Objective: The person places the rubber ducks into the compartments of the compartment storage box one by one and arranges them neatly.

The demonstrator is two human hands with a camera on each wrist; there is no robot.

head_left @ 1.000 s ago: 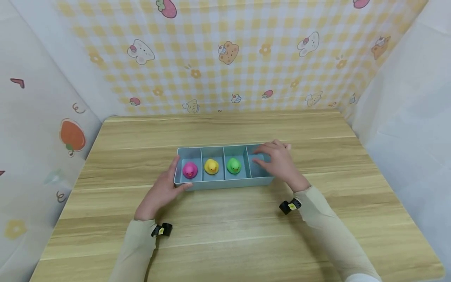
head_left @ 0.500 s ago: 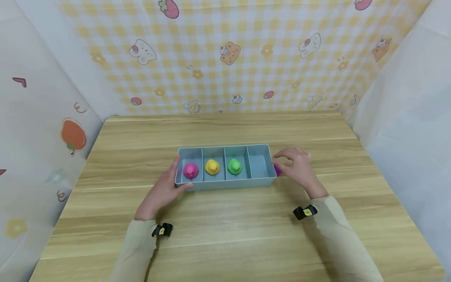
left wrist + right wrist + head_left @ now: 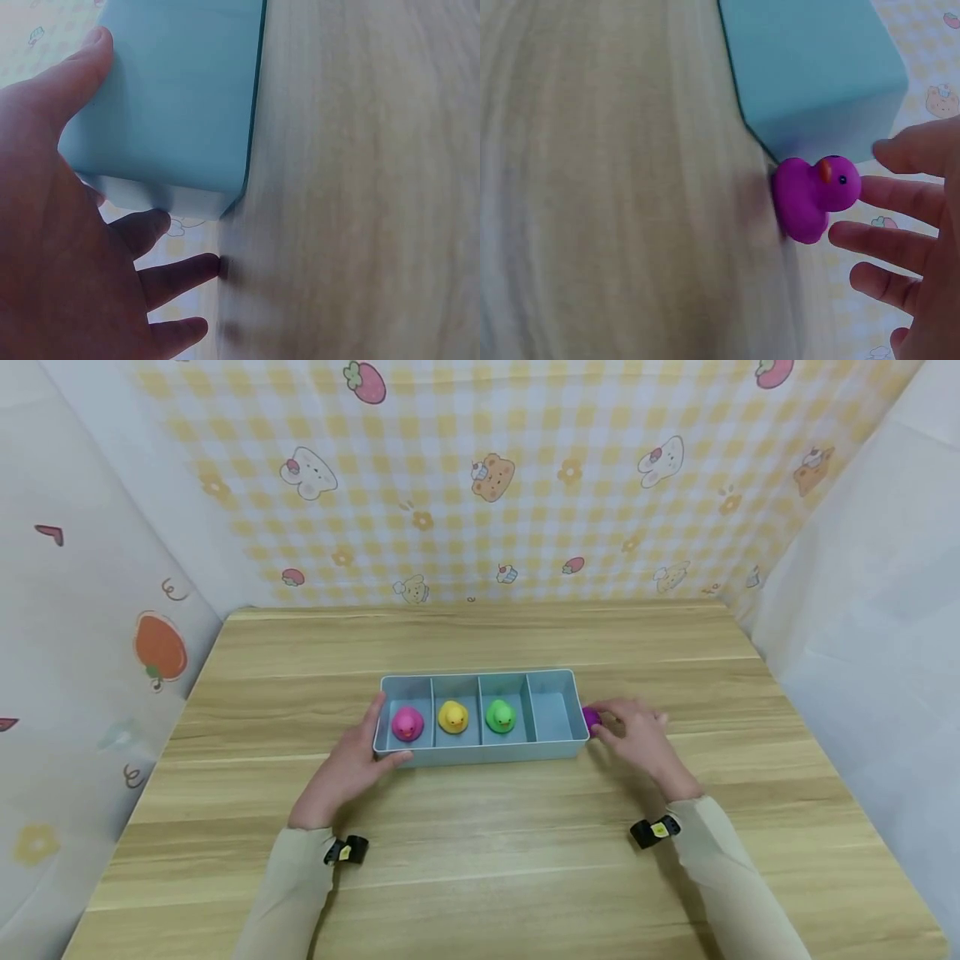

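A light blue box [image 3: 483,752] with several compartments lies on the table. From left to right it holds a pink duck [image 3: 407,724], a yellow duck [image 3: 453,717] and a green duck [image 3: 500,716]; the rightmost compartment is bare. My left hand [image 3: 348,768] spans the box's front left corner, thumb on the front wall, extended fingers along the left end. Outside the right end sits a purple duck [image 3: 806,199] on the table, beside the box wall. My right hand [image 3: 637,739] reaches over it, fingers spread around its head, the thumb apart from it in the right wrist view.
The wooden table [image 3: 480,860] stretches in front of and behind the box. A yellow checked cloth [image 3: 450,510] with cartoon prints hangs at the table's back edge. White sheets [image 3: 82,693] stand along both sides.
My right hand has moved from over the rightmost compartment out past the right end and down to the purple duck, which has come into view. My left hand and the box stay put.
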